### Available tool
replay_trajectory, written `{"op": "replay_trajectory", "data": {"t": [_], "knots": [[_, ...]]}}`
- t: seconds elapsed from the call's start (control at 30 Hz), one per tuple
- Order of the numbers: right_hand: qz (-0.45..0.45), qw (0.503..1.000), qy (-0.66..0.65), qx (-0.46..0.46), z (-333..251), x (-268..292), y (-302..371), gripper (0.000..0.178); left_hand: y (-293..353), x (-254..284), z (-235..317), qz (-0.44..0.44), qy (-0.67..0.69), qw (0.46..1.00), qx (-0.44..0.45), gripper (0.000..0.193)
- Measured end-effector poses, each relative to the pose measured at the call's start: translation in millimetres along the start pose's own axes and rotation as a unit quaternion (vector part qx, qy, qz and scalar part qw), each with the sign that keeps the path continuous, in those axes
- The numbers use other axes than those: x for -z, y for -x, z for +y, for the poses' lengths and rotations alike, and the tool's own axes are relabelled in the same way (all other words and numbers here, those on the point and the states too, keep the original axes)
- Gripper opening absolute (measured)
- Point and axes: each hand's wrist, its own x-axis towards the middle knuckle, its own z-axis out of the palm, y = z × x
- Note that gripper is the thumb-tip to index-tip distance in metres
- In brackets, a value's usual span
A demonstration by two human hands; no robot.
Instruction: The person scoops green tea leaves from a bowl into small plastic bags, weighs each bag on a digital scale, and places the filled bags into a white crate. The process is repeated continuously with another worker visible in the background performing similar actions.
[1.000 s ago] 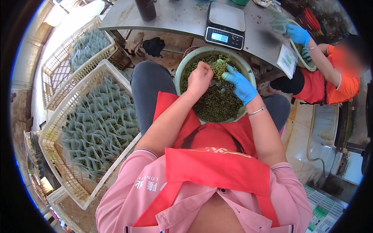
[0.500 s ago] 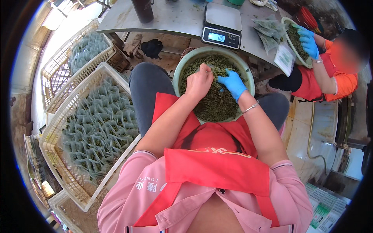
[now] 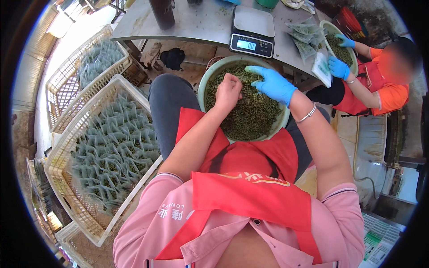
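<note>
Green dried leaves (image 3: 250, 114) heaped in a pale green basin (image 3: 203, 85) on the person's lap, white crate (image 3: 96, 102) of filled clear pouches at far left, bare left hand (image 3: 228, 91) curled shut on a pinch of leaves, blue-gloved right hand (image 3: 272, 84) fingers spread over the heap, digital scale (image 3: 252, 31) on the table (image 3: 196, 22) beyond.

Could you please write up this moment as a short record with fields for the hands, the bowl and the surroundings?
Left hand: bare left hand, fingers curled, in the green leaves; grip unclear
Right hand: blue-gloved right hand, fingers spread over the leaves
Bowl: green bowl on the lap, nearly full
Scale: digital scale on the grey table beyond the bowl
Crates: white crate of filled pouches to the person's left
Co-worker: gloved hands at a second bowl
</note>
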Motion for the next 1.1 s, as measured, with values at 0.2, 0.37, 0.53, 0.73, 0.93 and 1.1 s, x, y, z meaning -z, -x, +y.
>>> {"op": "replay_trajectory", "data": {"t": [0.2, 0.37, 0.53, 0.73, 0.93, 1.1], "knots": [[0.068, 0.997, -0.03, 0.02, -4.6, 16.4, 6.3, 0.063, 1.9, 7.1, 1.8, -0.037, 0.185, 0.982, 0.014, 0.013], [-0.016, 0.951, -0.245, -0.19, 11.5, 2.1, 10.1, 0.07, 5.6, 12.8, 11.2, -0.072, 0.204, 0.976, 0.01, 0.013], [0.065, 0.961, -0.224, -0.146, 51.9, -41.6, -9.9, 0.037, 15.6, 8.8, 19.3, -0.058, 0.077, 0.995, -0.026, 0.016], [0.185, 0.966, 0.146, -0.102, 41.5, -69.3, -24.4, 0.037, 17.5, 4.0, 12.4, 0.029, -0.119, 0.989, -0.08, 0.015], [0.087, 0.984, -0.148, -0.045, -3.1, -15.9, 11.8, 0.039, -1.0, 13.8, 2.7, -0.002, 0.081, 0.997, 0.008, 0.013], [0.149, 0.979, -0.137, -0.026, 18.8, -2.8, 10.7, 0.036, 3.4, 12.3, 13.2, -0.044, 0.167, 0.985, 0.005, 0.011]]}}
